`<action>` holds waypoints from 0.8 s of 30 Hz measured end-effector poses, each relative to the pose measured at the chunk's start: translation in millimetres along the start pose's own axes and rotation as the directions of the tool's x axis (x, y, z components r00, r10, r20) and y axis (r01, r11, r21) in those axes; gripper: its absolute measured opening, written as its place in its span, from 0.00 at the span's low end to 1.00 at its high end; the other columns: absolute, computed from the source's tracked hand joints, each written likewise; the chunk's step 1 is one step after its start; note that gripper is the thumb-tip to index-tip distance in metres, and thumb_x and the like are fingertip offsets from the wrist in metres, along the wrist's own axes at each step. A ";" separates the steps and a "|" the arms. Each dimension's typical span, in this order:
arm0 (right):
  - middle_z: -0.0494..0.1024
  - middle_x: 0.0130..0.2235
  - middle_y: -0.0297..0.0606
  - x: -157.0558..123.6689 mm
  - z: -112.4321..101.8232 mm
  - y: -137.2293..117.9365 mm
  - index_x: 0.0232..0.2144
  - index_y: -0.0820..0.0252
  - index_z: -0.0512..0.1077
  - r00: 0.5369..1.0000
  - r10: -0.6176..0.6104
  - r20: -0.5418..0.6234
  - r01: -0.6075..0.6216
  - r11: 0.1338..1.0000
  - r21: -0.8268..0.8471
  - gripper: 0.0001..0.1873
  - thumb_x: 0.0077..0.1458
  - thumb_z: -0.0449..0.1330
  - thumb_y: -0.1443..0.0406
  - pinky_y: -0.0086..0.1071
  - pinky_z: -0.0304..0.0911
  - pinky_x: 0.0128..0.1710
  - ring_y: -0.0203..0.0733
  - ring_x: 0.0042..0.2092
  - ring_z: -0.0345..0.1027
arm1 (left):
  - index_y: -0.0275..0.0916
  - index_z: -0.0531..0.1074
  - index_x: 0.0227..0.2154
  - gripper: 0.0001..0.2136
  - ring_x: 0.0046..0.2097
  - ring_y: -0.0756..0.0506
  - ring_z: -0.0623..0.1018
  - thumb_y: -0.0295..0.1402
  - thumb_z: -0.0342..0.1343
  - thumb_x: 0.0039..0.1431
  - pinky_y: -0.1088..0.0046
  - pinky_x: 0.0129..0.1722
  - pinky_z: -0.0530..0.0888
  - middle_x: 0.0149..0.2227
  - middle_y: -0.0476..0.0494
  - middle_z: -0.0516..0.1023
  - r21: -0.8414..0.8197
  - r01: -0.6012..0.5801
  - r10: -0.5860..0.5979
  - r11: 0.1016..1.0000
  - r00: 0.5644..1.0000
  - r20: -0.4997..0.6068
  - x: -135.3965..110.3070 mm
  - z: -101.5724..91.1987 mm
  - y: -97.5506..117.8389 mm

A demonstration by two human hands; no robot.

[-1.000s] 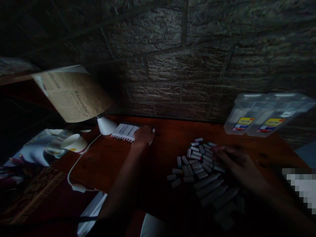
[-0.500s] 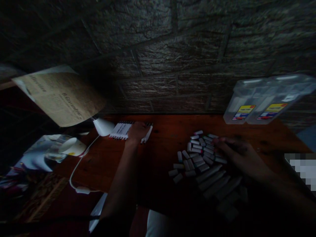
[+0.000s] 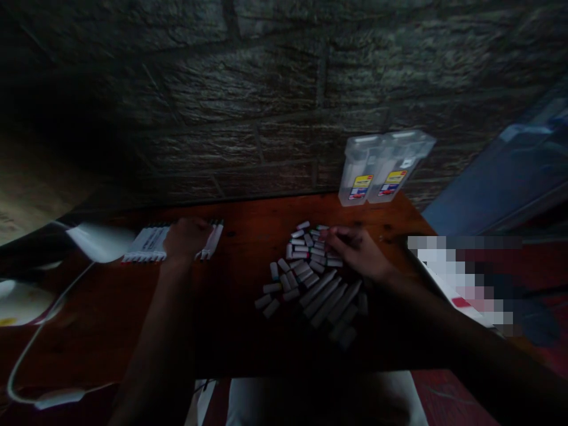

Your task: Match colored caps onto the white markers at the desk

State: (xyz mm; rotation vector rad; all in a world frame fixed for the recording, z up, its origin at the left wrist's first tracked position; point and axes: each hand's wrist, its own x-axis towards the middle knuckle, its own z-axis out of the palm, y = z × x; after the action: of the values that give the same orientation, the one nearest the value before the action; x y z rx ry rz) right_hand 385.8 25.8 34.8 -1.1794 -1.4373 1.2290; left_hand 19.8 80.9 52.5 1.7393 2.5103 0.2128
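Observation:
A heap of short white markers (image 3: 306,278) lies in the middle of a dark red wooden table (image 3: 239,272). My right hand (image 3: 357,251) rests on the heap's far right side, fingers curled down onto the markers. A neat row of white markers (image 3: 151,244) lies side by side at the far left. My left hand (image 3: 189,236) sits on the right end of that row, fingers closed over the markers there. The scene is very dim, so what each hand grips is hard to make out.
Two clear plastic cases with yellow labels (image 3: 381,168) lean against the brick wall (image 3: 266,106) at the back right. A white lamp base (image 3: 100,241) and its cable (image 3: 26,361) are at the left. A blurred object lies at the table's right edge.
The view has swung to the right, so everything shifted left in the picture. My left hand stays on the marker row; my right hand stays on the heap, reaching a little further back.

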 end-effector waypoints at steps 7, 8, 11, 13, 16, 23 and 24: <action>0.74 0.26 0.34 -1.1 -3.5 4.5 0.25 0.56 0.77 0.999 -0.050 0.009 0.050 0.998 -0.030 0.23 0.49 0.64 0.43 0.30 0.63 0.28 0.37 0.28 0.66 | 0.41 0.81 0.40 0.18 0.50 0.33 0.78 0.49 0.57 0.57 0.60 0.49 0.74 0.46 0.37 0.81 0.065 0.010 -0.015 0.998 0.998 0.068 -6.7 -3.7 14.4; 0.75 0.26 0.34 -1.7 -3.3 5.5 0.25 0.56 0.77 0.999 -0.046 0.012 0.047 0.998 -0.033 0.24 0.48 0.64 0.42 0.29 0.64 0.28 0.38 0.29 0.66 | 0.41 0.81 0.39 0.18 0.49 0.34 0.79 0.48 0.58 0.56 0.61 0.48 0.74 0.46 0.38 0.82 0.055 0.027 -0.031 0.998 0.996 0.083 -7.8 -3.5 15.4; 0.76 0.27 0.34 -3.4 -2.6 6.1 0.27 0.57 0.78 1.000 -0.024 -0.009 0.023 0.999 -0.045 0.25 0.46 0.65 0.41 0.28 0.65 0.29 0.38 0.30 0.67 | 0.44 0.81 0.39 0.15 0.48 0.37 0.80 0.45 0.59 0.55 0.66 0.47 0.74 0.45 0.41 0.82 0.002 0.052 -0.052 0.999 0.996 0.072 -11.2 -3.1 16.0; 0.77 0.28 0.36 -4.2 -1.9 4.1 0.27 0.57 0.78 1.000 -0.019 -0.005 0.018 0.998 -0.062 0.26 0.45 0.66 0.41 0.28 0.66 0.28 0.39 0.30 0.68 | 0.45 0.82 0.39 0.13 0.48 0.38 0.80 0.44 0.60 0.54 0.69 0.45 0.74 0.44 0.43 0.83 -0.017 0.053 -0.052 0.998 0.997 0.054 -12.0 -2.8 14.3; 0.76 0.26 0.36 -5.5 -0.7 -0.8 0.25 0.57 0.78 0.999 -0.018 0.031 0.022 0.994 -0.111 0.27 0.45 0.65 0.39 0.28 0.64 0.25 0.39 0.28 0.67 | 0.45 0.82 0.38 0.12 0.48 0.39 0.80 0.41 0.59 0.54 0.69 0.45 0.74 0.44 0.43 0.83 -0.031 0.034 -0.032 0.999 0.998 0.046 -10.7 -2.5 9.0; 0.77 0.27 0.36 -3.9 -2.5 1.7 0.25 0.56 0.77 0.997 -0.081 0.014 0.082 0.980 -0.183 0.28 0.47 0.63 0.38 0.29 0.64 0.27 0.39 0.28 0.68 | 0.44 0.82 0.38 0.12 0.47 0.40 0.80 0.42 0.59 0.55 0.71 0.45 0.74 0.44 0.44 0.83 -0.061 -0.026 0.029 0.998 0.998 0.054 -2.0 0.8 -5.1; 0.77 0.27 0.37 -3.3 -3.5 3.4 0.25 0.56 0.77 0.996 -0.086 0.007 0.086 0.979 -0.185 0.28 0.47 0.63 0.38 0.30 0.65 0.28 0.40 0.29 0.69 | 0.44 0.82 0.38 0.13 0.47 0.40 0.80 0.44 0.58 0.55 0.71 0.45 0.74 0.44 0.43 0.83 -0.060 -0.032 0.035 0.998 0.998 0.050 -1.0 1.7 -6.3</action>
State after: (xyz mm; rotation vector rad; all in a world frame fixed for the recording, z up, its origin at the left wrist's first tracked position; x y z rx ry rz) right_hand 390.2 23.3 31.7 -1.2271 -1.6123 1.0525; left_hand 14.6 77.9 49.8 1.7425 2.4157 0.2392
